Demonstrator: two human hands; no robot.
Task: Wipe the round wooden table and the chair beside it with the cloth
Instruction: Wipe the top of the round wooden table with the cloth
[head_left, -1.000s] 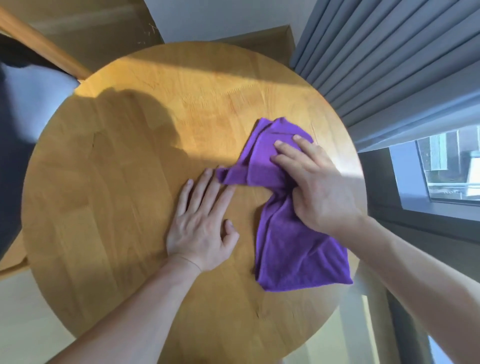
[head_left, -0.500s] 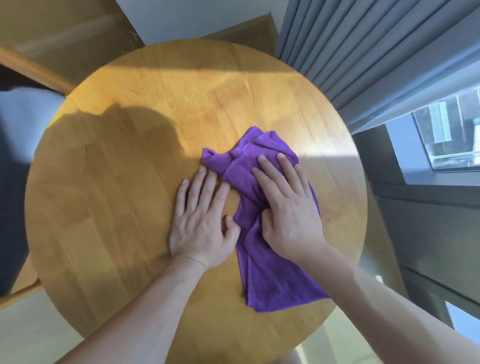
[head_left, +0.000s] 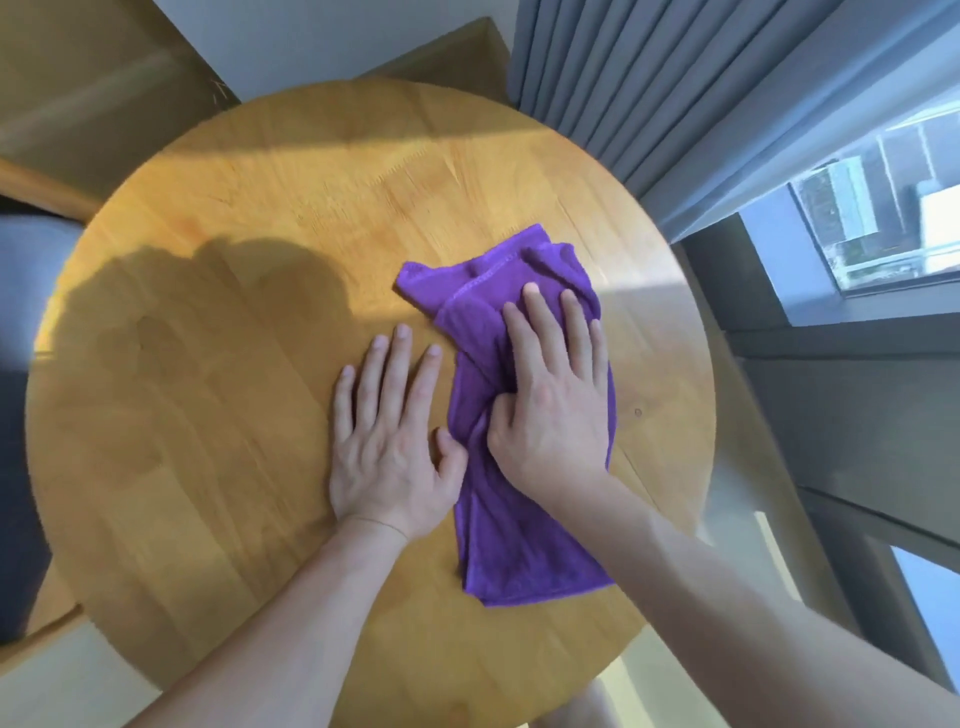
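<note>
Head view: on the round table (head_left: 208, 415), the purple cloth (head_left: 519, 545) lies right of centre, bunched lengthwise. The left hand (head_left: 389, 441) rests flat on bare wood just beside it, fingers straight. The right hand (head_left: 556, 405) presses the cloth with straight fingers, thumb tucked into a fold. Beyond hang grey curtains (head_left: 649, 78); the chair (head_left: 31, 312) is at far left.

Your left hand (head_left: 393, 447) and right hand (head_left: 553, 410) are bare, no rings or watch, forearms uncovered with no sleeves showing.
</note>
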